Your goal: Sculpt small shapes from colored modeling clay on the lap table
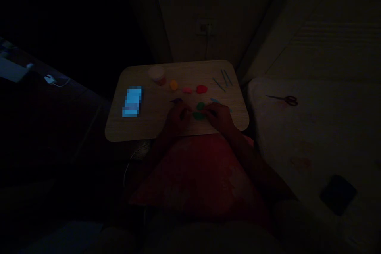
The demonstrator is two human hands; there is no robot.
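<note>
Green clay [198, 116] between two hands on the table [135, 131]
Left hand [177, 117] and right hand [218, 115] sit close, fingers [210, 112] curled; too dim to tell whether either grips anything.

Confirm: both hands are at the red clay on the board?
Wrong colour: the head view shows the left hand and right hand at the green clay, not the red clay, which lies beyond them. The green clay is on the board, as you said.
</note>
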